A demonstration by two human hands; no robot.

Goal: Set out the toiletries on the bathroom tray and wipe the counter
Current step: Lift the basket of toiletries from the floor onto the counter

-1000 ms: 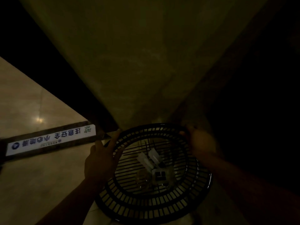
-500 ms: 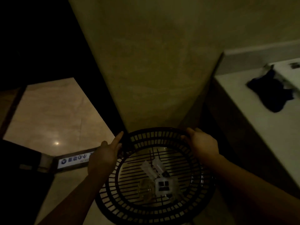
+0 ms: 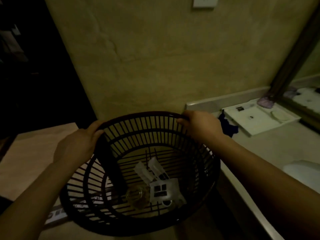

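Note:
I hold a dark slatted plastic basket (image 3: 138, 129) in the air by its far rim, my left hand (image 3: 78, 144) on the left side and my right hand (image 3: 200, 125) on the right. Inside on its bottom lie white toiletry packets (image 3: 162, 187), two long sachets (image 3: 149, 170) and a clear round item (image 3: 136, 196). To the right, a white bathroom tray (image 3: 259, 122) rests on the pale counter (image 3: 277, 149), with a round soap (image 3: 278, 116) and a small packet (image 3: 239, 109) on it. A dark cloth (image 3: 228, 126) lies at the tray's left edge.
A beige wall (image 3: 155, 58) rises straight ahead with a white switch plate (image 3: 205, 1) up top. A mirror frame (image 3: 294, 54) borders the counter's right. A purple item (image 3: 265, 102) sits in the back corner. Tiled floor and a white floor strip (image 3: 55, 215) lie below left.
The basket has come up from near the floor to counter height, still held in both hands. My view has lifted and swung right, bringing the tray and mirror into sight.

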